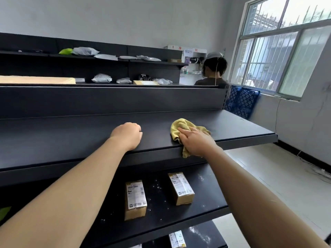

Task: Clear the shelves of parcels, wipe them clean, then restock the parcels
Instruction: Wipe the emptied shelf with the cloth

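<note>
Pressing a crumpled yellow cloth (182,128) onto the black shelf (71,140) near its front edge, the right hand (197,143) lies with fingers fairly straight across it, and one corner of the cloth hangs over the lip. At its 9 o'clock the left hand (128,136) rests on the same shelf, fingers curled into a fist around nothing. Toward 6 o'clock, a left parcel (135,199) and a right parcel (181,187), both cardboard, lie apart on the speckled lower shelf (161,212).

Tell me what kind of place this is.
Probably a parcel pickup or sorting room: dark metal shelves, labelled cardboard boxes on the lower one, grey mailer bags on the rack behind.
</note>
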Tool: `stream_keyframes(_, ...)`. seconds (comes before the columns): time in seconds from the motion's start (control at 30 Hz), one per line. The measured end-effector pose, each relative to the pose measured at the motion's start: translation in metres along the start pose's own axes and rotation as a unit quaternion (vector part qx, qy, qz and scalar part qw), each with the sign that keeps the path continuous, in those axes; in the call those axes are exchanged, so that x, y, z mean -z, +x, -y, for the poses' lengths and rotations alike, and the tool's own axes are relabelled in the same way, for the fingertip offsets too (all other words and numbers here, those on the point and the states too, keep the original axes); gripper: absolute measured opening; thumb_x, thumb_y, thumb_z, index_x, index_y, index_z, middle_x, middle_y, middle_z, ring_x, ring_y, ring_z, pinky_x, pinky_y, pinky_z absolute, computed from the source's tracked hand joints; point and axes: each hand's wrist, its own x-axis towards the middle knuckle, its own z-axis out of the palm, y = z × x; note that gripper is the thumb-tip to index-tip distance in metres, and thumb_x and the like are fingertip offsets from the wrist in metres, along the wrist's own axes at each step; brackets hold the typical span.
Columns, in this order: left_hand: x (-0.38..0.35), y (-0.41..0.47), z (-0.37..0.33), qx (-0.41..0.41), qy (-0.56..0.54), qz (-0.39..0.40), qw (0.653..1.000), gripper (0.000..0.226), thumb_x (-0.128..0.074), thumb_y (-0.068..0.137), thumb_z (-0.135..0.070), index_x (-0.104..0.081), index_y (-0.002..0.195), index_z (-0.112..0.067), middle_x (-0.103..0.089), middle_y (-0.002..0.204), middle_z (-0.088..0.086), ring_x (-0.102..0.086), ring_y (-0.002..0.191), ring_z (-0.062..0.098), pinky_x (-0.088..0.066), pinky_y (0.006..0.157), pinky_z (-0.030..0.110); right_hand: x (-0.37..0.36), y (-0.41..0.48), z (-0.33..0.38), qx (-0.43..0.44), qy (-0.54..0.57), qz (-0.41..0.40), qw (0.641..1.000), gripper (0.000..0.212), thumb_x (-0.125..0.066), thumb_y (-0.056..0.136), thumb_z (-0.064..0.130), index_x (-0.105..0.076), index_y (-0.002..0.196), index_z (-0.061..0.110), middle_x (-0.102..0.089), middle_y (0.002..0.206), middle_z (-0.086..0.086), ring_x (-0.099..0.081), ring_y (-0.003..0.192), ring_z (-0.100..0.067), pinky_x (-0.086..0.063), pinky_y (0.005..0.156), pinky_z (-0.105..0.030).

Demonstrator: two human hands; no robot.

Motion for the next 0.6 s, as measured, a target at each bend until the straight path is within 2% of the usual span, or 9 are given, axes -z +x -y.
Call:
stream_keyframes(0.17, -0.010, 0.011, -0.034, 0.009, -0.033, 0.008, 0.999, 0.028, -0.033, 0.099, -0.026, -0.060, 0.099, -0.019, -0.057, 0.111, 0.003, -0.052, 0.102, 0.028, -0.044, 0.086, 0.039, 0.006, 0.010, -0.088, -0.023, -0.017, 0.004, 1.000, 0.050, -0.019, 0.101, 0.043, -0.028, 0.150, 0.036, -0.017, 0.160, 0.013, -0.020, 0.146, -0.017, -0.019, 0.117, -0.042)
stream_keyframes(0.3, -0.015, 0.019, -0.053, 0.029, -0.039, 0.010, 0.999, 0.027, -0.033, 0.099, -0.026, -0.059, 0.093, -0.021, -0.056, 0.110, 0.002, -0.048, 0.101, 0.027, -0.041, 0.086, 0.041, 0.016, 0.024, -0.138, -0.033, -0.035, 0.032, 0.998, 0.049, -0.020, 0.104, 0.037, -0.025, 0.152, 0.028, -0.011, 0.162, 0.008, -0.014, 0.148, -0.017, -0.011, 0.118, -0.038)
stream_keyframes(0.4, -0.018, 0.027, -0.067, 0.038, -0.055, 0.009, 0.998, 0.031, -0.033, 0.099, -0.025, -0.062, 0.112, -0.024, -0.054, 0.119, 0.000, -0.047, 0.111, 0.028, -0.039, 0.092, 0.042, 0.021, 0.042, -0.140, -0.022, -0.042, 0.066, 0.997, 0.049, -0.020, 0.105, 0.034, -0.025, 0.152, 0.025, -0.014, 0.162, -0.001, -0.015, 0.148, -0.023, -0.012, 0.119, -0.042)
stream_keyframes(0.53, -0.022, 0.038, -0.092, 0.050, -0.075, 0.007, 0.996, 0.039, -0.035, 0.095, -0.011, -0.059, 0.121, -0.028, -0.053, 0.127, 0.000, -0.046, 0.117, 0.027, -0.037, 0.096, 0.043, 0.019, 0.065, -0.106, 0.111, -0.146, 0.114, 0.976, 0.046, -0.025, 0.105, 0.023, -0.030, 0.150, 0.016, -0.005, 0.163, -0.002, -0.010, 0.148, -0.032, -0.010, 0.120, -0.043)
stream_keyframes(0.6, -0.024, 0.047, -0.105, 0.067, -0.085, 0.008, 0.994, 0.039, -0.036, 0.094, -0.011, -0.058, 0.123, -0.027, -0.052, 0.129, 0.000, -0.045, 0.119, 0.028, -0.036, 0.098, 0.044, 0.019, 0.078, -0.087, 0.165, -0.175, 0.127, 0.962, 0.044, -0.027, 0.105, 0.020, -0.035, 0.147, 0.012, -0.004, 0.163, 0.000, -0.009, 0.148, -0.035, -0.011, 0.119, -0.045)
